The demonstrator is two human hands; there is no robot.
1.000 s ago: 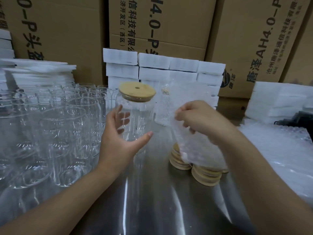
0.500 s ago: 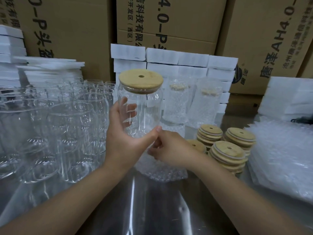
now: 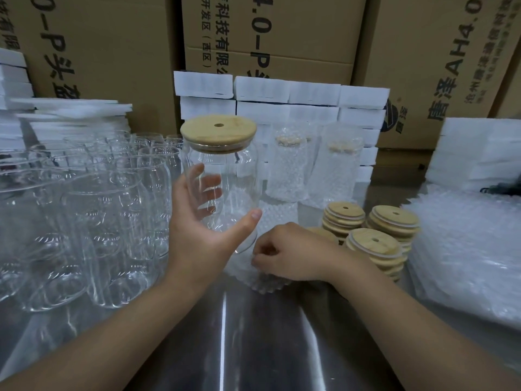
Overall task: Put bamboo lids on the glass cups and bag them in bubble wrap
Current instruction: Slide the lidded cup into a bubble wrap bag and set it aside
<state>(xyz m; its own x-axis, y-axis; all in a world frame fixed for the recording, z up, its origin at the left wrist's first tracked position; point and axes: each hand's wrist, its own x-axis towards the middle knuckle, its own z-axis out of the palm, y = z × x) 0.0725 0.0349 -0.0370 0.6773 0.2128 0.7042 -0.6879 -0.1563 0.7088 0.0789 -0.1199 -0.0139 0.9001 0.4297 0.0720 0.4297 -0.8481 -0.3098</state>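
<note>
My left hand (image 3: 197, 238) grips a clear glass cup (image 3: 228, 179) upright above the table, fingers behind the glass and thumb in front. A round bamboo lid (image 3: 218, 133) with a small hole caps it. Just below the cup, my right hand (image 3: 290, 253) pinches the edge of a bubble wrap bag (image 3: 265, 280) that lies low on the steel table (image 3: 253, 348). Stacks of bamboo lids (image 3: 375, 244) stand to the right of that hand. Two wrapped, lidded cups (image 3: 315, 170) stand behind.
Several bare glass cups (image 3: 84, 221) crowd the left side. A pile of bubble wrap bags (image 3: 465, 249) lies at the right. White foam blocks (image 3: 282, 91) and foam sheets (image 3: 70, 111) are stacked at the back, with cardboard boxes (image 3: 282, 32) behind them.
My right hand has come down with the bubble wrap bag from beside the cup to below its base. The cup in my left hand has stayed about level.
</note>
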